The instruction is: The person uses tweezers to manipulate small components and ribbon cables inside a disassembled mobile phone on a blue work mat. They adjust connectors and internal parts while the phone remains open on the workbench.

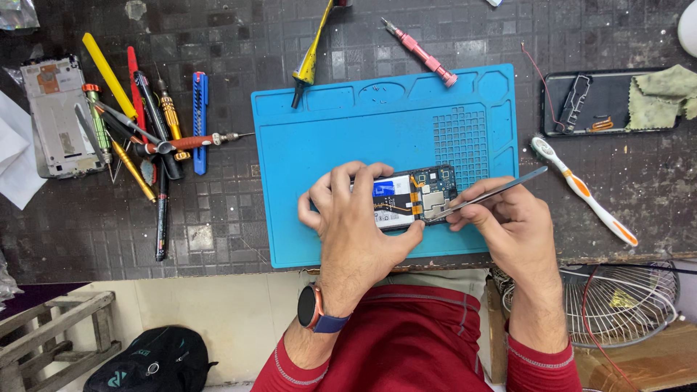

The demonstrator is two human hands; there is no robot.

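dark tiled workbench [218,218] under blue mat [327,145], tool pile [145,131], toothbrush [581,185], black tray [617,101]

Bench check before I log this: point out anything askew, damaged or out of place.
The screwdrivers and pens lie in a crossed heap left of the blue mat. A loose red wire trails by the black tray. The opened phone looks deliberately held; nothing spilled.

Blue mat [327,138], white-orange toothbrush [584,190]
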